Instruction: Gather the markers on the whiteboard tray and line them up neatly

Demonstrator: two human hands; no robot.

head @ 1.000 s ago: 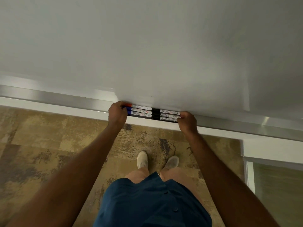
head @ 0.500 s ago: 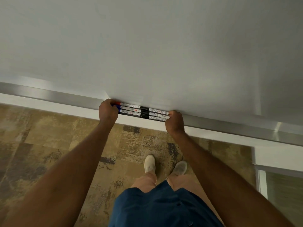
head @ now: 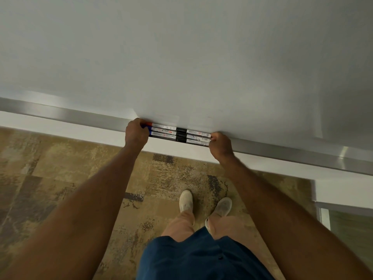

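Left hand curled over the left ends of the markers, fingers hidden behind the knuckles, so exact contact can't be seen; looks like it is pressing the caps inward. Right hand curled the same way against the right ends, fingertips out of sight. Both hands bracket the bundle end to end, pushing toward each other rather than pinching any single pen.

Markers lie on the whiteboard tray, flat, side by side in rows, touching, parallel to the tray edge. Looks like two sets meeting end to end at a dark band in the middle. A red cap and a blue cap show just beside the left hand; the white barrels carry printed labels.

Handling, judged: light, stiff plastic tubes, smooth and round, so they roll and slide easily on the metal tray. Not fragile. Best held at the ends to square them up, or across the barrels with flat fingers to stop rolling. Too much end pressure could buckle the row upward at the middle joint.

Outward: whiteboard blank above the tray, patterned carpet floor below, the person's shoes near the wall.
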